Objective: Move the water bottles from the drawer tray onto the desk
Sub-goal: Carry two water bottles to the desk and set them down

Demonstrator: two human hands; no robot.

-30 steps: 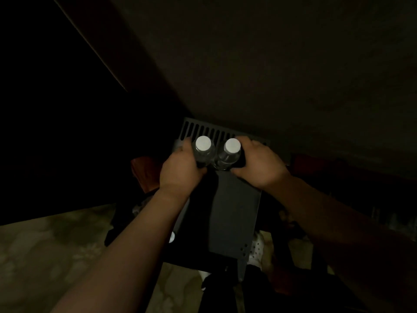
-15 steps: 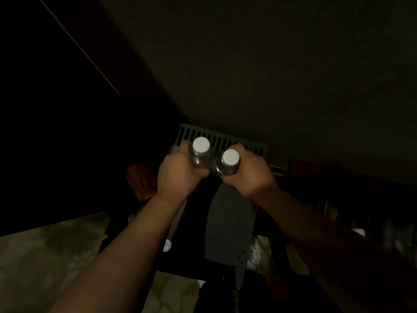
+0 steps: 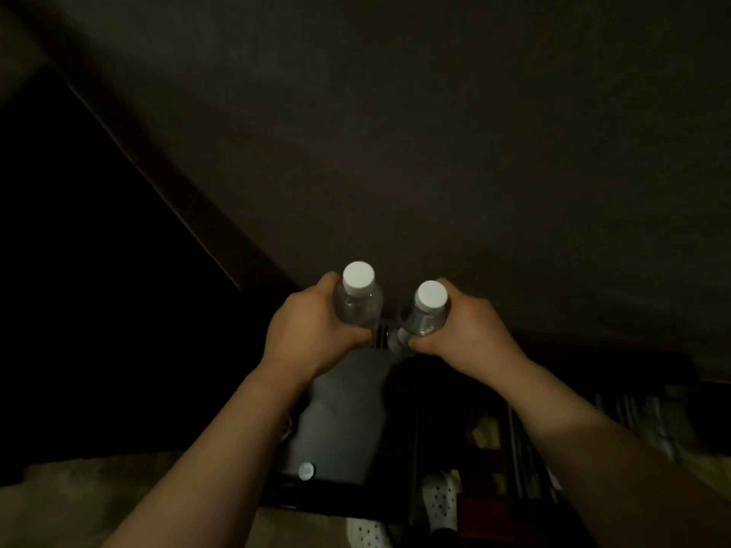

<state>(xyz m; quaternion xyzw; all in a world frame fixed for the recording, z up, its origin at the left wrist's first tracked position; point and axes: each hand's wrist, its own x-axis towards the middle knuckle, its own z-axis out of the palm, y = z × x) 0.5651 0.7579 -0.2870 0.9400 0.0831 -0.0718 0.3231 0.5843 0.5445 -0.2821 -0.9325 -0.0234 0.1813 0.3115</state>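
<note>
1. The left hand (image 3: 316, 334) has its grip clenched round the body of the left water bottle (image 3: 358, 300). The fingers sit below the shoulder, so the white cap (image 3: 358, 276) stands clear above the grip and the bottle stays upright.
2. The right hand (image 3: 461, 330) grasps the right water bottle (image 3: 423, 316) the same way, and this one leans a little toward the other grip. The two bottles are near each other but apart.
3. One bottle per hand looks chosen so both travel in a single trip.
4. Below both grips lies the grey drawer tray (image 3: 344, 409), its slotted end (image 3: 380, 337) showing between the hands. Neither bottle seems to rest in it now.
5. Beyond the grips spreads the dark tabletop (image 3: 435, 132), the likely landing place. Its edge is just ahead, so I judge the bottles are mid-carry.
6. Another small white cap (image 3: 305, 470) shows at the tray's near end, well below the grips. It may belong to a bottle left to fetch.
</note>
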